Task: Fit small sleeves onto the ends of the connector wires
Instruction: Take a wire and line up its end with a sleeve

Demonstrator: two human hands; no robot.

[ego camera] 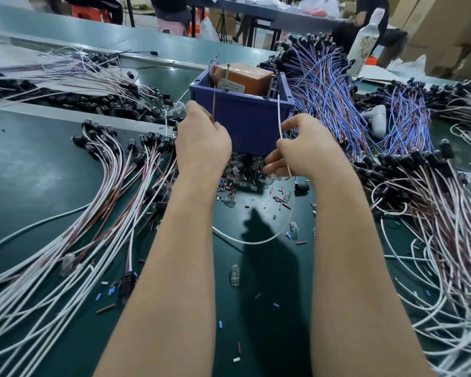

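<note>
Wires, two: brown wire (214, 110), left hand (201, 144); white wire (279, 115), right hand (299, 148)

Two hands (201, 142), two held wires (279, 115), one blue bin (245, 118), one bottle (365, 47).

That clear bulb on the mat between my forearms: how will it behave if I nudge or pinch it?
The clear bulb looks like thin glass, so probably fragile under a hard pinch. Its rounded body lies on the smooth green mat, so a nudge may roll it. Small and hollow-looking, it is likely very light.
</note>
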